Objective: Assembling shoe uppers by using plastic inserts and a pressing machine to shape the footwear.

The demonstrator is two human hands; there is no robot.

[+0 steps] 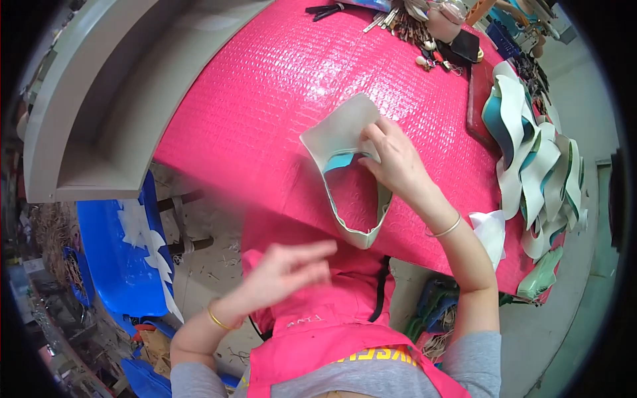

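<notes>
A white shoe upper [342, 126], a broad flap with a narrow band looping toward me, is at the near part of the pink-covered table [265, 99]. Some turquoise lining shows inside the loop. My right hand [393, 156] pinches the upper where flap and band meet, thumb on the inner side. Lower left of it, my left hand [288, 268] is in the air over my pink apron [338, 292], blurred by motion. Its fingers are stretched out with nothing in them, apart from the upper.
Several similar white uppers with teal linings [531, 159] are stacked at the right edge. A grey shelf box [126, 99] stands at the left. Small tools and trinkets [424, 33] lie at the back. A blue chair [126, 259] holds white scraps [136, 225].
</notes>
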